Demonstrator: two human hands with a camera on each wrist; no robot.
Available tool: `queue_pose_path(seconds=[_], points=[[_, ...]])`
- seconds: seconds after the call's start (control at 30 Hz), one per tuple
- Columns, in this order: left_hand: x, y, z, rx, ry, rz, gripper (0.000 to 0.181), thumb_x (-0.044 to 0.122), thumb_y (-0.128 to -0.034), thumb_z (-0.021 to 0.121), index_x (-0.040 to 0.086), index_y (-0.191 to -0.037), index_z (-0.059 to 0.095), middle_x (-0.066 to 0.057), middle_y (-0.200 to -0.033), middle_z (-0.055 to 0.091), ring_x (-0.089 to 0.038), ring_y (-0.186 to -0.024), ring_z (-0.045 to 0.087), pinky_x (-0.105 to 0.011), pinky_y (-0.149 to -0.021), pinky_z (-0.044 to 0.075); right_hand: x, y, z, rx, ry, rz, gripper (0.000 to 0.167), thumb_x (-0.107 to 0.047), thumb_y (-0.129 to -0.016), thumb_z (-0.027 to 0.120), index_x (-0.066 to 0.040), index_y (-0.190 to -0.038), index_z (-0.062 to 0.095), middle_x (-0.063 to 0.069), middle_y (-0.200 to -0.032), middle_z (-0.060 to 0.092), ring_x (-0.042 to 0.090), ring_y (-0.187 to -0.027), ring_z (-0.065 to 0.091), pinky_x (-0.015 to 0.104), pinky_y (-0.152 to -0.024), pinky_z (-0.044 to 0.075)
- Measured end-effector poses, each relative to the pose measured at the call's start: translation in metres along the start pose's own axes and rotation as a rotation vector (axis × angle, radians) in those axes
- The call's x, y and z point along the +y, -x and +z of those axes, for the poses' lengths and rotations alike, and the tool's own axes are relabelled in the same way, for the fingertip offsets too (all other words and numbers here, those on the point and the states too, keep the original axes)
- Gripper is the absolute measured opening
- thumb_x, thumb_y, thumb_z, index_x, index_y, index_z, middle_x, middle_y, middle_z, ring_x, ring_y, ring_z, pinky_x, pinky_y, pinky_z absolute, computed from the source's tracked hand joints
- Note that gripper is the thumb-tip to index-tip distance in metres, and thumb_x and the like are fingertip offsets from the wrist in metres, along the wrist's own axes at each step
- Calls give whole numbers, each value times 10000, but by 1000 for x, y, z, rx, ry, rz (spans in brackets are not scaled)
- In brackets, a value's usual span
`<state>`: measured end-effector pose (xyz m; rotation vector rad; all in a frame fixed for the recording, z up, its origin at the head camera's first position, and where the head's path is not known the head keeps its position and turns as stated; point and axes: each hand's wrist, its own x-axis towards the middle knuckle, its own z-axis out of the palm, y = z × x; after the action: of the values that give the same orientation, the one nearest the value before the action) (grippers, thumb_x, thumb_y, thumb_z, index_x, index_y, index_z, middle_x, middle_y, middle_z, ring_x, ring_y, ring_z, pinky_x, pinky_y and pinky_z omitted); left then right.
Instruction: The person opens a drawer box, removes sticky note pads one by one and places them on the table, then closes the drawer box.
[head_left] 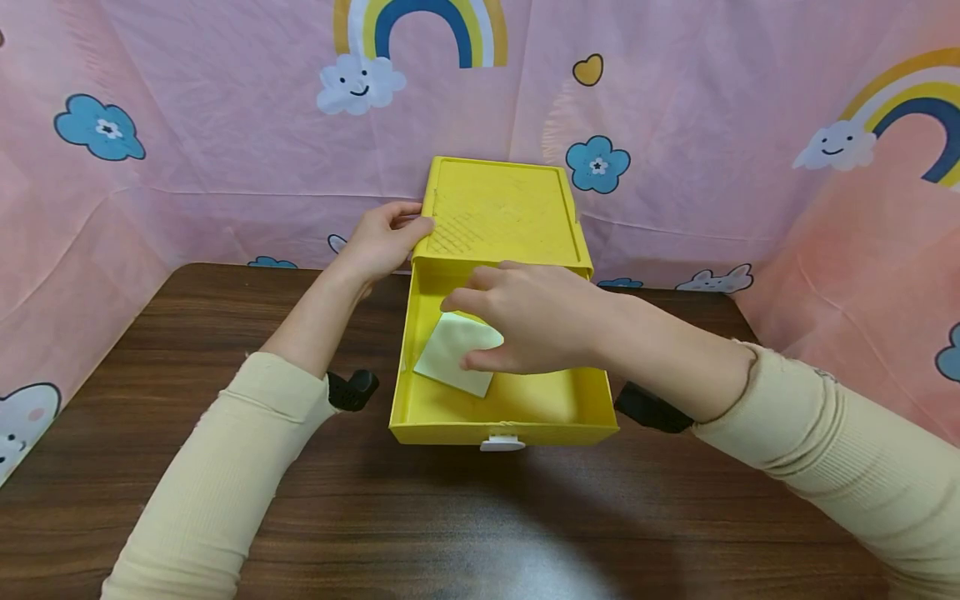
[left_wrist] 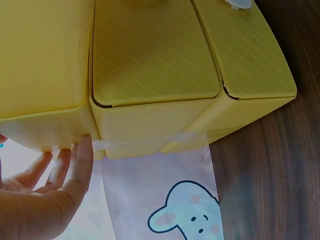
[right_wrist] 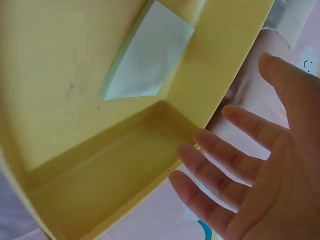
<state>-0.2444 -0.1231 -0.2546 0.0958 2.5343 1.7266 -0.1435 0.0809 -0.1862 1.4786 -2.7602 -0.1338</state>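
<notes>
We've got a pink printed fabric backdrop [head_left: 675,217] behind & at both sides, prob. to screen off the work area. Before it is a dark wood-grain table [head_left: 322,517]. A yellow plastic drawer cabinet [head_left: 517,200] stands toward its far edge, at least 3 tiers per the left wrist view, prob. set back to leave room for pulling out. Its top drawer [head_left: 442,433] juts well out toward us, so we can see & reach straight in.

Our R hand [head_left: 536,317] is over that drawer, thumb & fingers spread, nothing in the grip; fingertips look clear of the pale-green paper pad [head_left: 447,350]. Our L hand [head_left: 378,237] is at the cabinet's upper L side: near-straight, slightly spread fingers on the side wall, thumb by the top edge, prob. to steady the box.

The pad lies flat on the drawer floor, L half, askew to the walls, prob. b/c it's loose. A clear tape strip [left_wrist: 145,142] crosses the cabinet's side, prob. tying tiers together. Smallest: a white pull knob [head_left: 502,443], mid-front on the drawer, prob. for an even pull.
</notes>
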Motion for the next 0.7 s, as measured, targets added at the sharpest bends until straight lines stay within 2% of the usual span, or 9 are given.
queue_pose_path(seconds=[0.5, 0.7], points=[[2, -1, -1, -6, -4, -28, 530, 334, -928, 506, 115, -1397, 393, -93, -1325, 478, -207, -1106, 516, -342, -888, 499, -3, -29, 8, -217, 17, 35, 573, -505, -850, 569, -178, -1316, 494, 61, -1135, 561, 240, -978, 559, 357, -816, 499], [1, -1, -1, -9, 12, -30, 537, 331, -927, 507, 110, -1400, 385, -99, -1332, 471, -210, -1100, 518, -339, -876, 506, -2, -37, 17, -265, 22, 56, 590, -531, -843, 564, -191, -1318, 485, 54, -1126, 557, 226, -951, 558, 351, -795, 504]])
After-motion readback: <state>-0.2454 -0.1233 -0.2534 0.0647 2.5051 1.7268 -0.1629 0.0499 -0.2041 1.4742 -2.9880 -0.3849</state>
